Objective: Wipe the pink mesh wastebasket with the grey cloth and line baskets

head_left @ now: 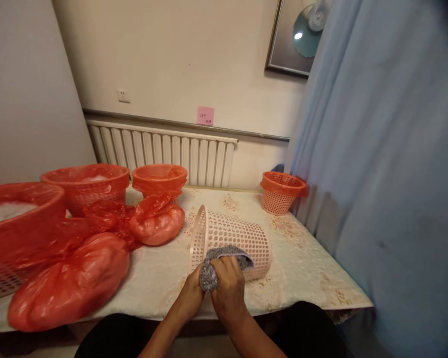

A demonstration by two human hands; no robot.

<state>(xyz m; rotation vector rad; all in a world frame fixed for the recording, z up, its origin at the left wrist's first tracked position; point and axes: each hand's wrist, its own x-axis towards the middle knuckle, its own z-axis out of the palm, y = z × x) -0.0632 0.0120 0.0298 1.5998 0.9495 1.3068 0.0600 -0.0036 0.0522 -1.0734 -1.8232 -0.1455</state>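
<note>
A pale pink plastic basket (242, 233) with a lattice wall lies on its side on the table, its mouth turned left. My right hand (229, 291) is closed around a grey fluffy cloth (227, 251) with a light purple edge, pressed against the basket's near side. At the basket's near rim, my left hand (191, 296) is closed, seemingly on the rim; the cloth and basket hide most of its fingers.
Red-bag-lined baskets (85, 189) and bulging red plastic bags (78, 278) crowd the left. Another lined basket (280, 199) stands at the back right, beside a blue curtain (358, 174). A radiator (164, 149) is behind the table (306, 268).
</note>
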